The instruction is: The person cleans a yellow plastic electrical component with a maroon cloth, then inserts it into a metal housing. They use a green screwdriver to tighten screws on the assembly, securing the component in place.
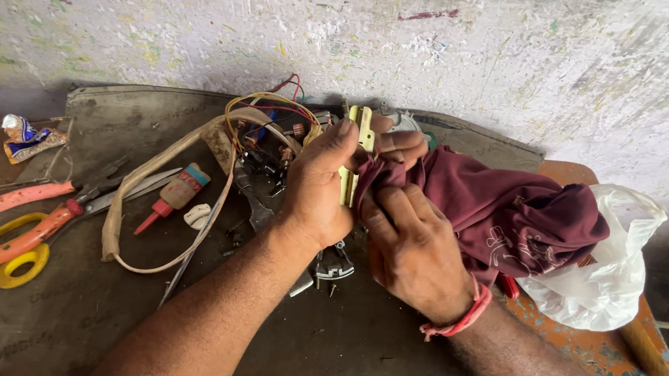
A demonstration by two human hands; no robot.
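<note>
Left hand point(320, 182) grips a yellow metal strip point(355, 153) upright at centre. Right hand point(412, 247) pinches maroon cloth point(508, 212) against it. White plastic bag point(615, 270) at 3 o'clock; small red-capped glue bottle point(176, 195) at 9 o'clock on surface point(350, 349).

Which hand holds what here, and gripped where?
Left hand grips a yellow-green flat part around its middle, upright. Right hand pinches the bunched end of a maroon cloth against that part.

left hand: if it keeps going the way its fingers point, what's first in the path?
The left hand, gripping the yellow metal piece, points up and away toward the wall. First in line is probably the wire tangle just beyond its fingertips, then the wall; depth is unclear.
</note>
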